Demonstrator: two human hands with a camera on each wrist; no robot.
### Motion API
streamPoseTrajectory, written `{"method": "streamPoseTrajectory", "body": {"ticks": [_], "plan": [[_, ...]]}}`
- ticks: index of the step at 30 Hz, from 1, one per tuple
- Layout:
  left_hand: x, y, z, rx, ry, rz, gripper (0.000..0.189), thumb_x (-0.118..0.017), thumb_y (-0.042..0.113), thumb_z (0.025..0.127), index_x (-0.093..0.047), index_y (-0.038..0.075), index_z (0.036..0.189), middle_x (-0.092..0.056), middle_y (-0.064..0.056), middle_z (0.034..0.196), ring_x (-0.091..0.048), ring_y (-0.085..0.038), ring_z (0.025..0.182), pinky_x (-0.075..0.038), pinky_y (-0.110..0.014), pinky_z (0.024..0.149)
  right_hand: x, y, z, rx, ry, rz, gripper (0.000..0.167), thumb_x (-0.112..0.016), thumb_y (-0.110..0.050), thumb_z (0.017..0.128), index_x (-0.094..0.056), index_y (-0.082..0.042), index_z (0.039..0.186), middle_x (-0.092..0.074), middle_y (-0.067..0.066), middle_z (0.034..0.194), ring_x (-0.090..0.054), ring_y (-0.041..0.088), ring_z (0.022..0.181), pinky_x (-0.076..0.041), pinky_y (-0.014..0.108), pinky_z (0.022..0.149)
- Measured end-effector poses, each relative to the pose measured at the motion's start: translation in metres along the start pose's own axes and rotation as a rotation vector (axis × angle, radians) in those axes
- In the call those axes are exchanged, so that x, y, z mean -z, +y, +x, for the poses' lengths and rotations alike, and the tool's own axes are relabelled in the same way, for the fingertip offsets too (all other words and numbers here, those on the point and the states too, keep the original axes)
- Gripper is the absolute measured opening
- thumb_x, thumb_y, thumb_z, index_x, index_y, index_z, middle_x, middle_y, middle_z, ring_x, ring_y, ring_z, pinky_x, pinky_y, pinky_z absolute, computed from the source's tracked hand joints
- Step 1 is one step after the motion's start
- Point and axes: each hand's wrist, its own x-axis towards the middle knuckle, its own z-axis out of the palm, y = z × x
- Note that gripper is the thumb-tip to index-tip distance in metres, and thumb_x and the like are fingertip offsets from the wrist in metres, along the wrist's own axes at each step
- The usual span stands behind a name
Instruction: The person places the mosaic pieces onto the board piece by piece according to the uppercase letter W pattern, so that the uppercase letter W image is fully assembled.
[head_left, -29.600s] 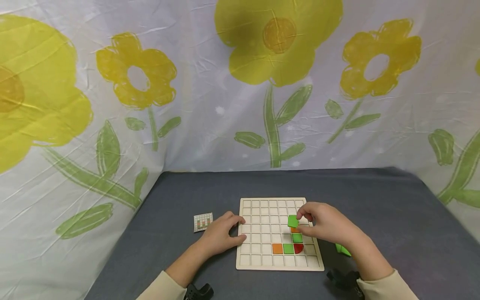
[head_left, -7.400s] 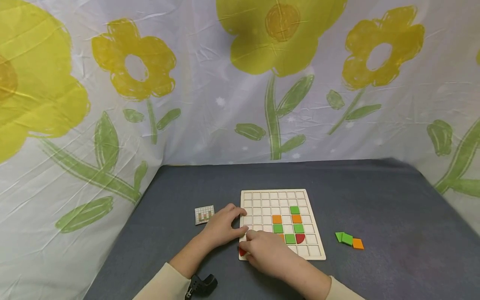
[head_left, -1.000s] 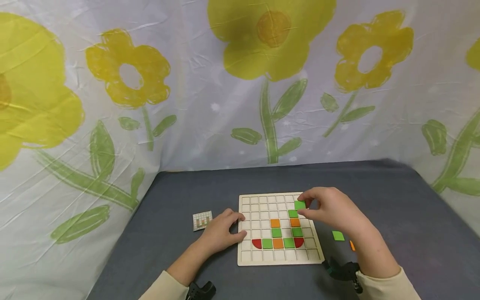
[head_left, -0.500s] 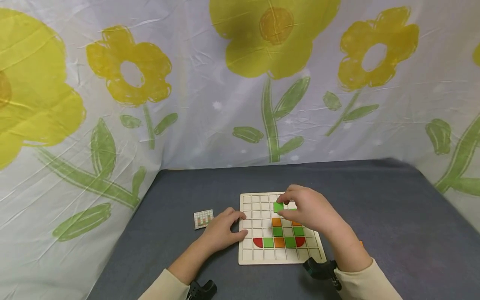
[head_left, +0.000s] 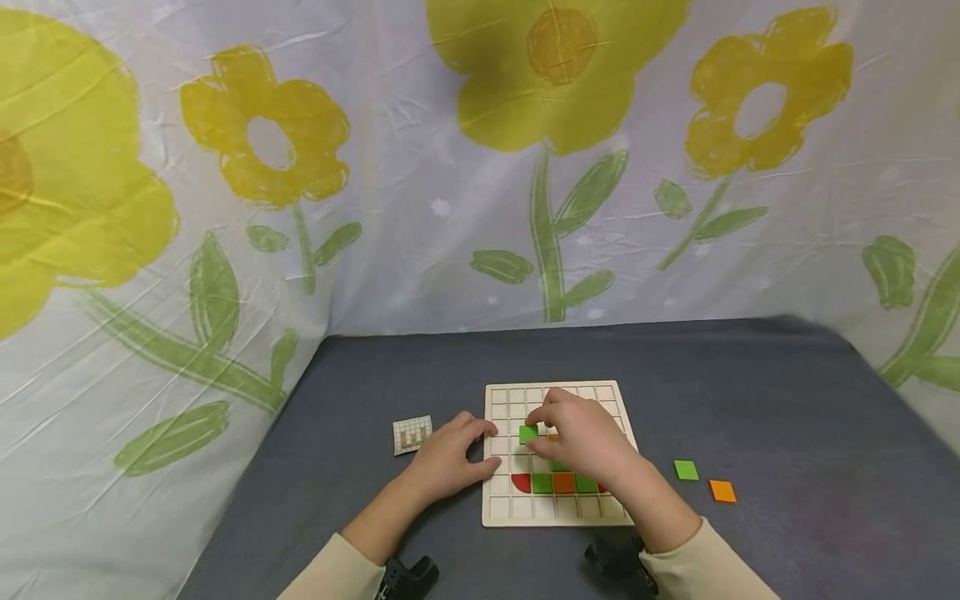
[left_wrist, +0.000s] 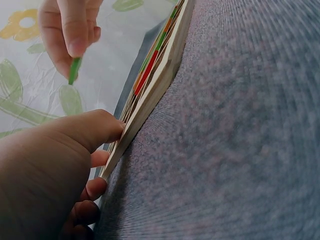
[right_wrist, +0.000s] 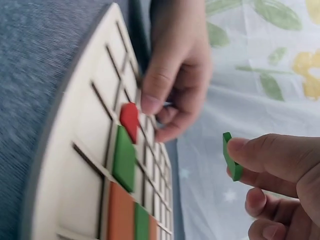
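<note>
My right hand [head_left: 581, 429] pinches a green square tile [head_left: 528, 434] between thumb and fingers, above the left half of a wooden grid board [head_left: 498, 508]. The right wrist view shows the green tile [right_wrist: 230, 157] tilted and clear of the board. My left hand [head_left: 453, 457] rests its thumb and fingertips against the board's left edge, apart from each other. A row on the board holds a red rounded tile [head_left: 521, 482], a green tile [head_left: 542, 483], an orange tile [head_left: 563, 483] and another green tile [head_left: 587, 483]. My right hand hides several tiles behind these.
A small card printed with a coloured grid [head_left: 412, 435] lies left of the board. To the right, a loose green tile [head_left: 686, 470] and an orange tile [head_left: 723, 491] lie on the dark cloth [head_left: 787, 417]. A flower-printed curtain [head_left: 405, 208] stands behind.
Within the last second my right hand has carried the green tile from the board's far right leftward and nearer. Since 7.4 seconds ago, one loose green tile has left the right-hand group. My left hand stays put.
</note>
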Motion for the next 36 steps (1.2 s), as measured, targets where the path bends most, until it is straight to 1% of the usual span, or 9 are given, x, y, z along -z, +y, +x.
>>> {"method": "streamPoseTrajectory", "body": {"ticks": [4, 10, 13, 17, 20, 26, 29, 36], "plan": [[-0.001, 0.000, 0.001, 0.000, -0.003, 0.005, 0.035, -0.073, 0.039, 0.094, -0.068, 0.021, 0.123, -0.055, 0.006, 0.101, -0.050, -0.012, 0.082, -0.046, -0.034, 0.072, -0.009, -0.001, 0.001, -0.013, -0.022, 0.014, 0.021, -0.085, -0.022, 0.084, -0.080, -0.014, 0.103, -0.058, -0.002, 0.087, -0.047, 0.009, 0.063, -0.042, 0.028, 0.058], [-0.001, 0.000, 0.001, 0.003, 0.000, 0.006, 0.035, -0.073, 0.038, 0.094, -0.068, 0.021, 0.123, -0.055, 0.006, 0.102, -0.051, -0.012, 0.083, -0.046, -0.034, 0.073, -0.023, -0.002, 0.003, -0.010, -0.107, 0.044, 0.022, -0.085, -0.023, 0.085, -0.081, -0.012, 0.103, -0.056, -0.004, 0.085, -0.047, 0.010, 0.066, -0.043, 0.030, 0.059], [-0.001, 0.000, 0.001, -0.002, 0.003, 0.003, 0.034, -0.073, 0.038, 0.094, -0.068, 0.021, 0.124, -0.054, 0.006, 0.102, -0.050, -0.012, 0.082, -0.045, -0.034, 0.072, -0.029, -0.002, 0.003, -0.004, -0.143, 0.033, 0.018, -0.083, -0.024, 0.086, -0.081, -0.014, 0.100, -0.056, -0.006, 0.083, -0.047, 0.009, 0.067, -0.043, 0.030, 0.058], [0.000, 0.000, 0.000, -0.007, 0.005, -0.002, 0.034, -0.073, 0.037, 0.094, -0.068, 0.020, 0.123, -0.054, 0.006, 0.101, -0.050, -0.012, 0.082, -0.045, -0.033, 0.071, -0.034, -0.002, 0.003, -0.022, -0.171, 0.031, 0.013, -0.082, -0.022, 0.086, -0.081, -0.015, 0.097, -0.057, -0.006, 0.082, -0.047, 0.010, 0.066, -0.043, 0.030, 0.058], [0.000, 0.001, 0.001, -0.003, 0.003, 0.001, 0.034, -0.073, 0.037, 0.094, -0.068, 0.020, 0.124, -0.054, 0.006, 0.102, -0.050, -0.012, 0.083, -0.045, -0.033, 0.072, -0.037, 0.000, 0.003, -0.026, -0.168, 0.028, 0.012, -0.082, -0.022, 0.085, -0.081, -0.015, 0.096, -0.058, -0.006, 0.081, -0.047, 0.010, 0.067, -0.043, 0.030, 0.059], [0.000, 0.001, 0.001, 0.005, 0.003, 0.002, 0.035, -0.074, 0.037, 0.094, -0.068, 0.020, 0.124, -0.055, 0.005, 0.102, -0.051, -0.012, 0.084, -0.045, -0.034, 0.073, -0.039, 0.002, 0.005, -0.007, -0.149, 0.015, 0.013, -0.081, -0.019, 0.085, -0.081, -0.015, 0.097, -0.063, -0.005, 0.084, -0.049, 0.011, 0.070, -0.043, 0.031, 0.060], [0.000, 0.000, 0.001, 0.009, 0.001, 0.003, 0.035, -0.074, 0.037, 0.093, -0.068, 0.020, 0.124, -0.055, 0.005, 0.102, -0.051, -0.012, 0.084, -0.045, -0.034, 0.073, -0.039, 0.003, 0.006, -0.010, -0.146, 0.014, 0.013, -0.081, -0.019, 0.085, -0.081, -0.015, 0.097, -0.067, -0.004, 0.086, -0.052, 0.010, 0.072, -0.045, 0.031, 0.061], [-0.001, 0.000, 0.001, 0.010, 0.002, -0.005, 0.035, -0.074, 0.037, 0.093, -0.068, 0.020, 0.123, -0.055, 0.006, 0.102, -0.051, -0.012, 0.085, -0.046, -0.034, 0.074, -0.040, 0.004, 0.005, -0.035, -0.127, 0.021, 0.011, -0.085, -0.020, 0.084, -0.081, -0.015, 0.093, -0.070, -0.002, 0.089, -0.061, 0.013, 0.077, -0.049, 0.033, 0.064]]}}
